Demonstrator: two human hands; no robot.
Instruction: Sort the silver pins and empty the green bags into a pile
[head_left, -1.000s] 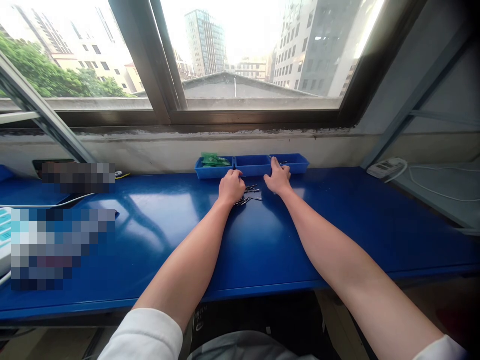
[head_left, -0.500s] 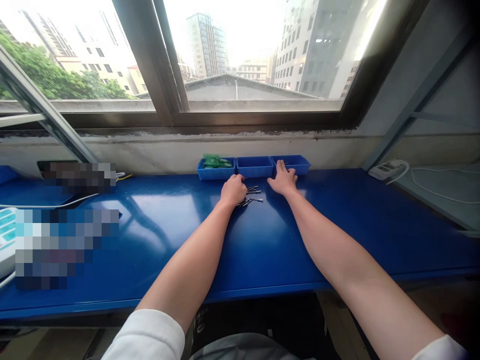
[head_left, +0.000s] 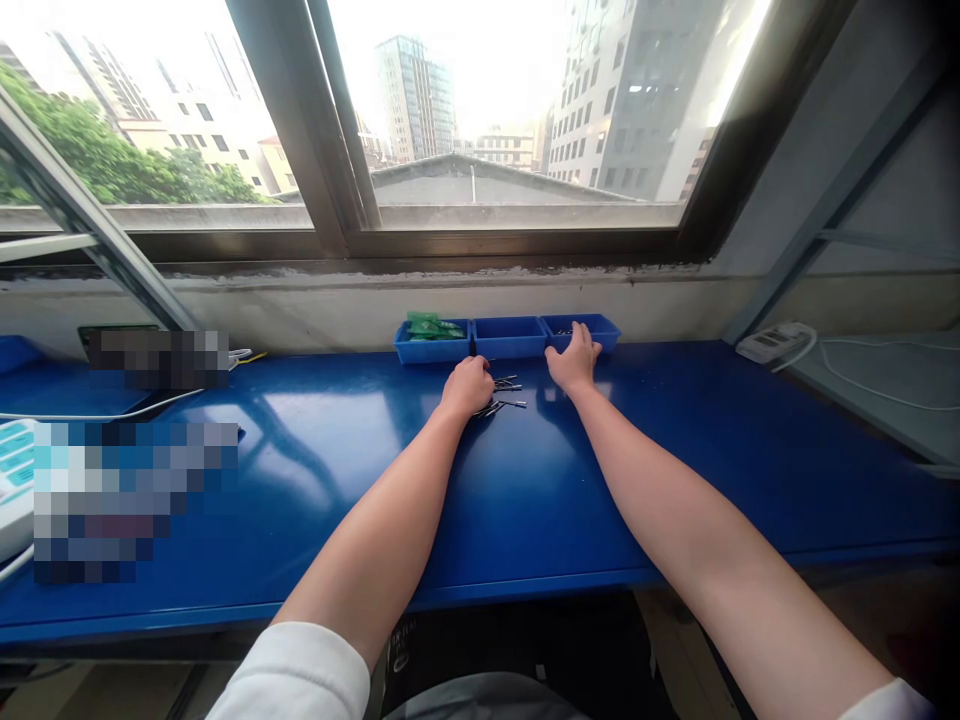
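Note:
Several thin dark rods with shiny metal tips point(head_left: 510, 404) lie in a loose pile on the blue table. My left hand point(head_left: 468, 386) rests over the left end of this pile, its fingers curled together; what they grip is hidden. At the back right, my right hand point(head_left: 574, 358) reaches over the front edge of the right blue bin point(head_left: 609, 332). Its thumb is spread away from the fingers, and nothing shows in between. Small dark pieces point(head_left: 564, 331) are partly visible inside that bin, beside the fingers.
A middle blue bin point(head_left: 510, 348) and a left blue bin point(head_left: 433, 352) with green packets point(head_left: 429, 326) stand joined along the wall. White power strips point(head_left: 16, 490) lie at the left; a white device with a cable point(head_left: 775, 342) sits at right. Metal shelf posts point(head_left: 795, 240) slant at both sides.
My right hand has shifted slightly right over the right bin, its fingers drawn closer together. Small pieces in that bin show more now. My left hand stays by the pile.

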